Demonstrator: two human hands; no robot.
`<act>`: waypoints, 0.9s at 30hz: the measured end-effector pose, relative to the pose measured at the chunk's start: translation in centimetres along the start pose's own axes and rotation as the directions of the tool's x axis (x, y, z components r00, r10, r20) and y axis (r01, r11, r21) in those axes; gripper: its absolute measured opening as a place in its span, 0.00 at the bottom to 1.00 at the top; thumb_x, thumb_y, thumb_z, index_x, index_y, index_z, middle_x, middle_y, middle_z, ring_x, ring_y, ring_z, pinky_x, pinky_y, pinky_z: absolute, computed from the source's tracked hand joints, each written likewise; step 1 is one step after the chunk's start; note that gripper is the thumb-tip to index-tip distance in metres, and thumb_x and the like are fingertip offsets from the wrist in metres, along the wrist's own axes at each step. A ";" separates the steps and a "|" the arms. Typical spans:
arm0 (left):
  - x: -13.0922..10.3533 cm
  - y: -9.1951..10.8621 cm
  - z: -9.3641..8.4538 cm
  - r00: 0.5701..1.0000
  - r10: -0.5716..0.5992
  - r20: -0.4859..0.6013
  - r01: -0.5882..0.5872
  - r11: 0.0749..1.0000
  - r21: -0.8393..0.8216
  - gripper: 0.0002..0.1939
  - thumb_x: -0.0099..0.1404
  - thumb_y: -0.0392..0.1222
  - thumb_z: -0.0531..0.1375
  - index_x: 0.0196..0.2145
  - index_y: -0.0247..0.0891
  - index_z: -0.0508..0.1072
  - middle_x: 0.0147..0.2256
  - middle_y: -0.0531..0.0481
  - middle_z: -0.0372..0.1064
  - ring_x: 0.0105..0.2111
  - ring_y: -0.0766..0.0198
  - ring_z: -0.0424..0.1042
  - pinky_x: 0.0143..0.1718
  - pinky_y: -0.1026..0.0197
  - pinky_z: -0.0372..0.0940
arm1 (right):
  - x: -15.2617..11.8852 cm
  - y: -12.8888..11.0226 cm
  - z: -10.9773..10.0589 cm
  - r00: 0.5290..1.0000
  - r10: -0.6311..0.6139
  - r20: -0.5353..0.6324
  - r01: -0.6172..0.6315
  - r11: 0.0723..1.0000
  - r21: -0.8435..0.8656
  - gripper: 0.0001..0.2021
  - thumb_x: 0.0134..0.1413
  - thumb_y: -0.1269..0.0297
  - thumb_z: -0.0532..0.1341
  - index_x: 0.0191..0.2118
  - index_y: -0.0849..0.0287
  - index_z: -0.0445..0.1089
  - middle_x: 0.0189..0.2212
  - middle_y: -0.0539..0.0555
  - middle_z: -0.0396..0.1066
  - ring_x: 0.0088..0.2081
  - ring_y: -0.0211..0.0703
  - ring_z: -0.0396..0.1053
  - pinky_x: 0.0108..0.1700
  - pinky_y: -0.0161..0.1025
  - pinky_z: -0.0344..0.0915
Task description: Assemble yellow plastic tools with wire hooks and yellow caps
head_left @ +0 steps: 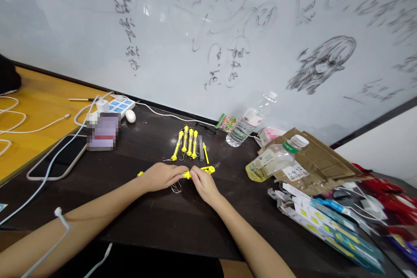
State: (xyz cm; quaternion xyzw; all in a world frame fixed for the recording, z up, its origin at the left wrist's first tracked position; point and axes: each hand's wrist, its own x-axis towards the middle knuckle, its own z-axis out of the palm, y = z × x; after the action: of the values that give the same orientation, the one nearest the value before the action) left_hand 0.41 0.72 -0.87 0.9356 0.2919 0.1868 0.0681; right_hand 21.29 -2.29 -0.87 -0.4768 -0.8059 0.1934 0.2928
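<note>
My left hand [163, 177] and my right hand [203, 183] meet near the middle of the dark table, fingers closed round a slim yellow-ended tube [186, 175]. Its yellow tips stick out past both hands, and my fingers cover most of its length. A thin pale cord loop [176, 187] hangs below the left fingers. Just beyond the hands lie several clear tubes with yellow end caps [184, 139], side by side, some with cord loops. Next to them are a bare clear tube [201, 148] and a thin yellow rod [205, 153].
A water bottle [243, 128] and a bottle of yellow drink [272, 160] stand tilted in view at the right, beside flattened cardboard [325, 160] and an opened box [325, 226]. At left are a phone [58, 156], power strip [120, 106] and cables. A whiteboard [163, 65] rises behind.
</note>
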 end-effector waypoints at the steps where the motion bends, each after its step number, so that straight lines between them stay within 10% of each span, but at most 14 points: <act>1: 0.0 0.0 0.0 1.000 -0.002 0.003 0.002 1.000 0.003 0.17 0.72 0.46 0.43 0.54 0.44 0.62 0.43 0.50 0.74 0.39 0.61 0.75 0.36 0.65 0.63 | 0.0 0.0 0.0 1.000 -0.002 0.003 0.002 1.000 -0.003 0.15 0.65 0.60 0.46 0.26 0.56 0.55 0.22 0.47 0.57 0.25 0.39 0.59 0.31 0.35 0.53; 27: 0.0 -0.1 0.0 1.000 -0.013 -0.010 0.012 0.999 -0.030 0.17 0.72 0.47 0.43 0.54 0.45 0.63 0.41 0.50 0.74 0.38 0.62 0.74 0.37 0.66 0.63 | -0.2 -0.2 -0.2 1.000 0.016 -0.012 -0.015 0.998 0.064 0.05 0.62 0.62 0.50 0.35 0.56 0.59 0.24 0.46 0.60 0.26 0.38 0.61 0.32 0.34 0.56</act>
State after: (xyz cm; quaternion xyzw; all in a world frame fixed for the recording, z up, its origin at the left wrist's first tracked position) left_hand 0.35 0.76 -0.84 0.9316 0.2953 0.1957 0.0818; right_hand 21.34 -2.58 -0.67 -0.4747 -0.7938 0.2182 0.3114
